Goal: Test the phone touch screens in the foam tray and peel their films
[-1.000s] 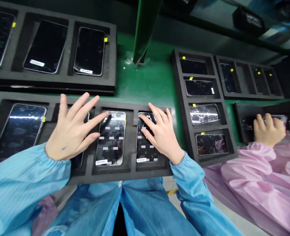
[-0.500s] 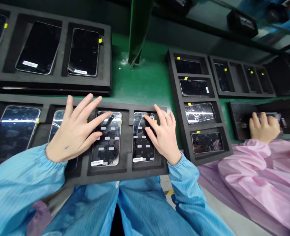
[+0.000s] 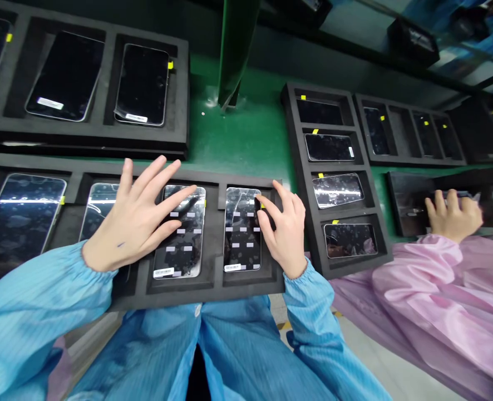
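Phones, glossy black with pale rectangles and white labels; left hand splayed wide, right hand loosely spread.

A pale-dotted dark phone lies face-up by the tray's right edge; a matching phone lies left of it.

Left hand was palm down, fingers spread wide, index and thumb angled right. Right hand was palm down too, index and thumb parted, pointing up-left. Left arm and right arm both angled inward.
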A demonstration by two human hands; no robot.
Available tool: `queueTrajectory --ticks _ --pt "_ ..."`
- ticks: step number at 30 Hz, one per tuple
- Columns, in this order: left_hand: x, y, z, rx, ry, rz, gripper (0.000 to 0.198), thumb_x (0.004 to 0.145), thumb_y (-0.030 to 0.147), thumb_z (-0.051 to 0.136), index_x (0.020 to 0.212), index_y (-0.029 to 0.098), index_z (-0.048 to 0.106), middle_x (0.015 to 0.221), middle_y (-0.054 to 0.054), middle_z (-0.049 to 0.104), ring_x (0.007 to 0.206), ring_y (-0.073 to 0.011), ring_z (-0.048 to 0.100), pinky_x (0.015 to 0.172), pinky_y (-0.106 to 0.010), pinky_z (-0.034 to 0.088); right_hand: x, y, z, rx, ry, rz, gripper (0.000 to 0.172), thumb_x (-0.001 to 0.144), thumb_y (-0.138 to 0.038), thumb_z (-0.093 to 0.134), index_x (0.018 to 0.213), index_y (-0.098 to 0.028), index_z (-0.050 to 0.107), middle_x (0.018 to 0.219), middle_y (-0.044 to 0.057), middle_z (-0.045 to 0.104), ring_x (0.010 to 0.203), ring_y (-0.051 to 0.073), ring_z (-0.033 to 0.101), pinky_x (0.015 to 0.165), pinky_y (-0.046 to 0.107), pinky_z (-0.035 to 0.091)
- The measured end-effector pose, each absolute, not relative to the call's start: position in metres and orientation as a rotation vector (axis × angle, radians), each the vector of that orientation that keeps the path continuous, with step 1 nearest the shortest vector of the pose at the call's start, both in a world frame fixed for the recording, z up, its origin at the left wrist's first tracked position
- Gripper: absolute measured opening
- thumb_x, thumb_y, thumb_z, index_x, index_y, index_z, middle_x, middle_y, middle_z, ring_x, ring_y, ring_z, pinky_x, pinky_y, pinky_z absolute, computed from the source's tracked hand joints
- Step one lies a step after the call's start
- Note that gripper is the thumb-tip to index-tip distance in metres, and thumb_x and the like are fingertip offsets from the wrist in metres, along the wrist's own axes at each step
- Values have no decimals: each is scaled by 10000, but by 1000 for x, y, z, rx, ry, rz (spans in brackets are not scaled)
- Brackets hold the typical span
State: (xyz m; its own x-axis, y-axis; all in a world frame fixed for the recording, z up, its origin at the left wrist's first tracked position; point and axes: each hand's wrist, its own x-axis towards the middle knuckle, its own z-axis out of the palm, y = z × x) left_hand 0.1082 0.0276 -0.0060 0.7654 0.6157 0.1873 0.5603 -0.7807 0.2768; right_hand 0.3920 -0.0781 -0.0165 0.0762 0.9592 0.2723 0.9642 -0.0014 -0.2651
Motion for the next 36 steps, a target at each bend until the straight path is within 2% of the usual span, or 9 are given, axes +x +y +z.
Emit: queueTrajectory --ticks 6,10,13,19,24,28,32,36 --pt "90 19 0 2706 860 630 381 990 321 397 1326 271 572 1671 -25 197 1549 -327 159 1255 -643 54 391 -87 -13 -1777 -1964 -32 277 984 -244 500 1034 -300 766 1456 26 561 1290 233 517 1183 516 314" --pt "88 13 -2 2707 831 663 305 964 319 468 1209 298 649 1662 23 227 1542 -319 199 1263 -643 72 390 -88 -11 -1772 -2000 -37 275 977 -233 504 1013 -296 770 1445 23 574 1279 227 525 1167 509 337" --pt "91 11 -5 2740 807 592 305 939 302 518 1214 319 649 1658 16 236 1539 -331 212 1265 -651 75 391 -87 -12 -1760 -1993 -49 287 972 -221 489 1008 -289 766 1432 16 584 1263 227 537 1162 509 355" --pt "95 10 -10 2872 805 373 431 942 308 524 1373 323 531 1652 -53 245 1541 -341 199 1251 -677 73 389 -85 -8 -1707 -2044 -54 268 983 -261 486 1025 -268 751 1427 49 585 1255 235 540 1152 518 371" --pt "86 9 0 2809 856 485 452 971 400 449 1421 357 467 1676 -12 166 1553 -328 159 1239 -688 47 384 -78 -3 -1648 -2237 33 265 985 -310 515 1159 -278 713 1515 72 502 1301 247 498 1190 535 312" --pt "76 3 6 2761 943 557 408 974 431 430 1370 392 517 1677 34 162 1556 -323 148 1228 -696 46 384 -76 -4 -1647 -2261 69 266 991 -313 512 1160 -258 710 1511 101 502 1318 253 495 1190 546 309" --pt "79 -2 4 2723 1067 385 390 962 452 470 1306 317 596 1663 -28 215 1548 -347 169 1226 -702 23 386 -79 -7 -1633 -2208 48 280 989 -299 500 1176 -254 703 1481 92 532 1298 249 510 1175 534 344" --pt "82 -2 4 2704 1114 291 371 959 420 496 1282 288 622 1645 -73 262 1543 -350 188 1227 -701 50 388 -84 -7 -1558 -2171 48 283 980 -274 482 1090 -272 743 1458 60 554 1262 244 529 1167 529 358"
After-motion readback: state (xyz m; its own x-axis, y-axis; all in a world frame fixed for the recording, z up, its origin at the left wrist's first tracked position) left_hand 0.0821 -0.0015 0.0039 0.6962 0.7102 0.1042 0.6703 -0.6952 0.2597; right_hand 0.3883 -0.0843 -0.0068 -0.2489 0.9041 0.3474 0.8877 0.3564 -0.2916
